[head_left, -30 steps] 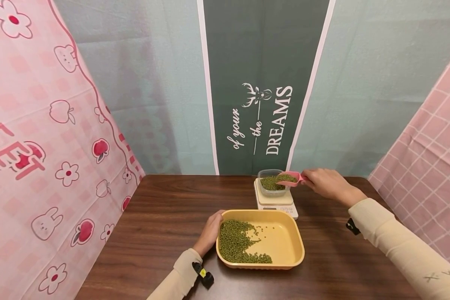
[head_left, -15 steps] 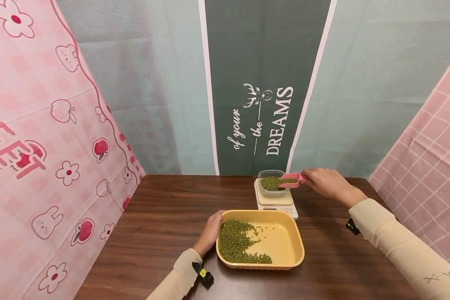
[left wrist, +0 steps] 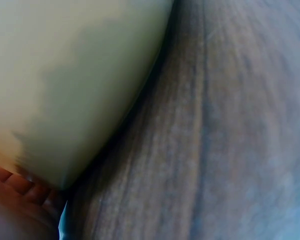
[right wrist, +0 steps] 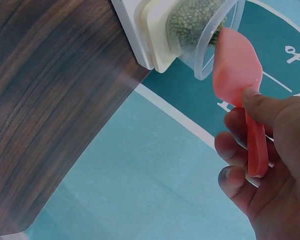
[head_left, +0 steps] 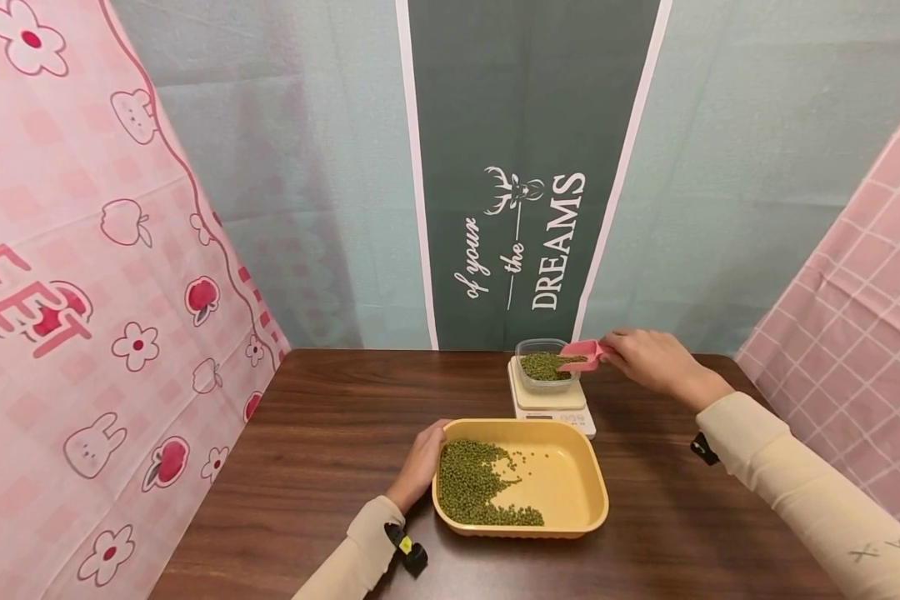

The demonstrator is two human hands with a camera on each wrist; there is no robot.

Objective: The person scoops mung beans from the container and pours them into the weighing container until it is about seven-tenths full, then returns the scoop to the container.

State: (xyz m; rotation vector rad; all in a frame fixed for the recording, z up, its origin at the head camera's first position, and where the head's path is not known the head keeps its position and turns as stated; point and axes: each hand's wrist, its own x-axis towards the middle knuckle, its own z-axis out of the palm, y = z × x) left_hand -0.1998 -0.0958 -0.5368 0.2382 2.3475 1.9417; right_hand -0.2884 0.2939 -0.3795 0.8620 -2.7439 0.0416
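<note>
My right hand (head_left: pixel 652 360) grips the handle of a pink scoop (right wrist: pixel 237 70), thumb along its neck. The scoop's front end reaches over the rim of a clear plastic container (head_left: pixel 547 387) and carries some green mung beans (head_left: pixel 574 362). More mung beans lie inside the container, which stands on a white kitchen scale (head_left: pixel 577 423). My left hand (head_left: pixel 418 467) holds the left side of a yellow tray (head_left: pixel 566 492). Beans (head_left: pixel 468 483) cover the tray's left part and front. In the left wrist view, curled fingers (left wrist: pixel 20 185) meet the tray's outer wall.
Everything stands on a dark wooden table (head_left: pixel 360 400). A green cloth (head_left: pixel 510 100) hangs behind it. Pink cloths hang at the left (head_left: pixel 165 350) and right (head_left: pixel 855 317). The tray sits close in front of the scale.
My right hand has risen slightly, and the scoop has tilted further toward the container, with fewer beans showing in it. The left hand and tray have stayed in place.
</note>
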